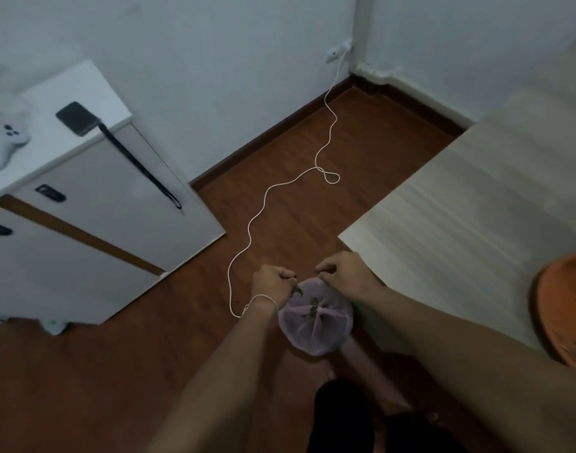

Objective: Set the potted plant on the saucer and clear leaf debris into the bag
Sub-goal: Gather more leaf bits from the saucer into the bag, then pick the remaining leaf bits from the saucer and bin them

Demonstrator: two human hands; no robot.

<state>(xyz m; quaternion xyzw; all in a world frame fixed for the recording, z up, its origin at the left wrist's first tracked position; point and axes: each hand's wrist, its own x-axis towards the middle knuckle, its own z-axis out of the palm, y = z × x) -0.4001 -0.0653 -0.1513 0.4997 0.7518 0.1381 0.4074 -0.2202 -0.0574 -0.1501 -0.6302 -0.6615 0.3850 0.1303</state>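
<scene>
Two fists pinch our pale plastic bag open above the floor: left hand clutching leaves at its rim, right hand gripping the opposite edge. The orange saucer sits on the table. We read no writing.

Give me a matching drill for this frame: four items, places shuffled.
Items:
1. bag
2. saucer
3. controller
4. cable

Places:
A. on the white cabinet, at left
B. trailing over the wood floor from the wall socket
C. on the table, at the right edge of view
D. held above the floor between left hand and right hand

Pairs: 1-D, 2-C, 3-A, 4-B
</scene>
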